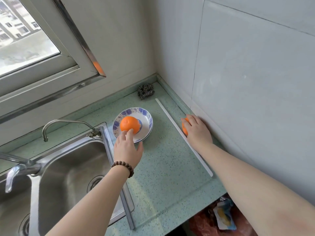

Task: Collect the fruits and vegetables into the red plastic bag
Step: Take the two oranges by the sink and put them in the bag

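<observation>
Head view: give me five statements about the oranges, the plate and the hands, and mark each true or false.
1. An orange sits on the blue-patterned plate. True.
2. The left hand wears a bead bracelet. True.
3. The right hand rests in the sink. False: it covers a second orange beside the wall.
4. Both oranges are already in the red bag. False: both are at the countertop.
5. A scouring pad lies near the corner. True.

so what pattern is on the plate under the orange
White round plate with blue floral blotches around its rim; head view.
</observation>
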Demonstrator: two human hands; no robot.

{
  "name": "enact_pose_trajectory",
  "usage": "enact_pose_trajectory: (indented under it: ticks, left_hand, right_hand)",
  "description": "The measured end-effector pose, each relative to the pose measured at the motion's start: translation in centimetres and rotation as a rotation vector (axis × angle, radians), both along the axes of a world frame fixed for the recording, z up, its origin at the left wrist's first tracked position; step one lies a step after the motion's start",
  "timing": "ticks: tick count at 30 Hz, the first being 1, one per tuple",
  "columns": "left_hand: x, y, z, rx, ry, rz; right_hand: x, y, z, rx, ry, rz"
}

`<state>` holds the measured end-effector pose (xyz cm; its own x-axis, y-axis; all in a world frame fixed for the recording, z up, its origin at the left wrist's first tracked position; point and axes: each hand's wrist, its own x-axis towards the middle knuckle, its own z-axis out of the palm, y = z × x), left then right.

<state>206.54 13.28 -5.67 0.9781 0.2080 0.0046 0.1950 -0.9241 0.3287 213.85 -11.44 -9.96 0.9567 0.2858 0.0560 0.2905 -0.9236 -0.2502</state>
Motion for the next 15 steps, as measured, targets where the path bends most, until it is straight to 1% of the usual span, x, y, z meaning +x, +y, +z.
enact_pose_trajectory:
  ticks: [4, 10, 15]
  left_hand:
    - [1.1, 0.7, -0.4, -0.054, -0.001, 0.06]
    - [4.0, 1.7, -0.8, -0.117, 0.012, 0.149]
    - [6.4, 2.3, -1.3, -0.158, 0.009, 0.176]
  right_hand:
    - [0.4, 0.6, 0.4, 0.045, 0.017, -0.042]
    - [0.8, 3.6, 2.3, 0.206, 0.01, -0.096]
    - [0.3, 5.5, 2.5, 0.291, 0.027, -0.118]
